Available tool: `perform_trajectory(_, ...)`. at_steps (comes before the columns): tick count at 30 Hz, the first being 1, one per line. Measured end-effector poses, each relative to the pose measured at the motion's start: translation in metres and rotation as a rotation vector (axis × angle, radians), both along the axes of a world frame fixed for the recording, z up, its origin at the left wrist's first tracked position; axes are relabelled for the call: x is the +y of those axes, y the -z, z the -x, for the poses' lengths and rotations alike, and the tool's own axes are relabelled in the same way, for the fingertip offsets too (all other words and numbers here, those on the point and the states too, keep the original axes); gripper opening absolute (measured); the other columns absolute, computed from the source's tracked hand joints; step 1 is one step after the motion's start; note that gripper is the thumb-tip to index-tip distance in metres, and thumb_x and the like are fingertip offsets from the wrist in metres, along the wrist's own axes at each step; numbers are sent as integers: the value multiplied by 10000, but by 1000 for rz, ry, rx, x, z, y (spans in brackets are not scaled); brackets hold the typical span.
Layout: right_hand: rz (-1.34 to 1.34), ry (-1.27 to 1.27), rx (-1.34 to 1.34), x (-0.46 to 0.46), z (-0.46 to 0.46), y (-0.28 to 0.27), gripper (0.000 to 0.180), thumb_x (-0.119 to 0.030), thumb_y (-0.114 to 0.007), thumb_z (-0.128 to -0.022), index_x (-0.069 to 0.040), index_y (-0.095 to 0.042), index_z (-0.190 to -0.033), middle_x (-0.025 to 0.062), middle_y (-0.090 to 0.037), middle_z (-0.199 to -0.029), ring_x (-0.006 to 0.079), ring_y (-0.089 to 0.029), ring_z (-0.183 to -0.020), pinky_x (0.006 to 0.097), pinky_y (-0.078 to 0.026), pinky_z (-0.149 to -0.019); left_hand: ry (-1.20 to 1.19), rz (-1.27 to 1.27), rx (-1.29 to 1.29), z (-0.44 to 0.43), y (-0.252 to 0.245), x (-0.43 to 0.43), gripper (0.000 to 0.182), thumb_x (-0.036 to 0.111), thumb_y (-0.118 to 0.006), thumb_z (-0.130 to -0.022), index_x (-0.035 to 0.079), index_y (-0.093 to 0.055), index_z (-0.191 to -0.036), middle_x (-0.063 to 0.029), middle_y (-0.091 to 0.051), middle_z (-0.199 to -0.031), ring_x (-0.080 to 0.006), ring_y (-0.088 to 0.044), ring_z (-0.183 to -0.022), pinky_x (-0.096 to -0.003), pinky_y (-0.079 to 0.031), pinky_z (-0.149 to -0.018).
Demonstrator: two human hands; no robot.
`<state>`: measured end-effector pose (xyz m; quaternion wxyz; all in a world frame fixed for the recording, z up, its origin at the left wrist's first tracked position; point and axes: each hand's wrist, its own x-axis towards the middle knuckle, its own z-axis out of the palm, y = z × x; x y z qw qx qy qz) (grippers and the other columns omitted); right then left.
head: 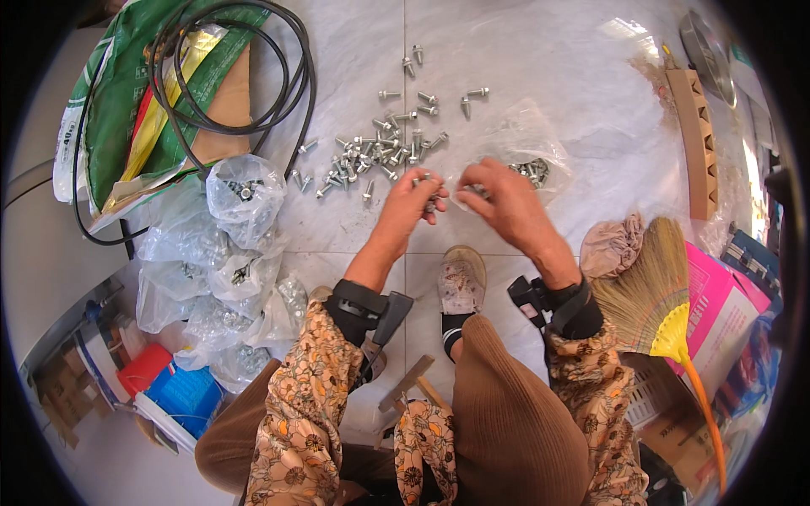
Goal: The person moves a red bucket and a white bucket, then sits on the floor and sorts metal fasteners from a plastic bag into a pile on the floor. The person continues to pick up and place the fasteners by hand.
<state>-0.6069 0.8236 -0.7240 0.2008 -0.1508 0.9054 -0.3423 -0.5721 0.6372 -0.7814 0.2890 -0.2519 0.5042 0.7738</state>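
Over the pale tiled floor, my left hand (414, 196) is curled round several metal hex bolts, whose ends show between the fingers. My right hand (500, 196) is just to its right, slightly blurred, with bolts showing by its thumb and fingers. Behind and to the right of it lies a clear plastic bag (550, 148) with more bolts (536, 171) inside. Beyond my left hand, loose flanged hex bolts (364, 155) are heaped on the floor, with several more scattered farther off. The two hands are close together with a small gap between them.
Clear bags of hardware (234, 284) are piled at the left, below a coiled black cable (304, 82) on a green woven sack (114, 126). To the right are a crumpled cloth (612, 245), a broom (652, 284), a pink box (728, 310) and a notched cardboard strip (693, 145).
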Motion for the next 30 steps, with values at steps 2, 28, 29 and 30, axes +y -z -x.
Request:
perform_trajectory(2,-374,-117,151,15,16,-4,98,-130,-696,-787,-77,-701,-870,72,-643,-938,223,-646,-884,381,-520,-734,117,34,13,8,-5,20,195,219,-572,-950,75,-581,-1081,-48,-641,-939,-107,-613,-786,-251,-470,-610)
perform_trajectory(28,-255,131,389,35,8,0,425,64,-603,-757,-18,-614,-1174,134,-640,-1156,330,-598,-1094,415,-514,-878,45,50,308,14,-7,91,443,7,-535,-903,39,-515,-1344,-125,-606,-1309,-198,-583,-1202,-331,-491,-935)
perform_trajectory(29,-190,136,421,33,7,-2,401,66,-601,-760,-25,-622,-1150,133,-642,-1136,333,-602,-1076,412,-515,-866,23,30,369,6,-5,79,401,20,-551,-912,42,-545,-1313,-109,-624,-1285,-181,-607,-1164,-323,-506,-908)
perform_trajectory(30,-138,147,427,31,4,-5,378,67,-600,-762,-33,-630,-1125,133,-643,-1117,335,-607,-1059,408,-516,-853,26,172,299,-2,-3,64,329,48,-580,-916,43,-578,-1245,-87,-645,-1235,-168,-633,-1091,-310,-518,-860)
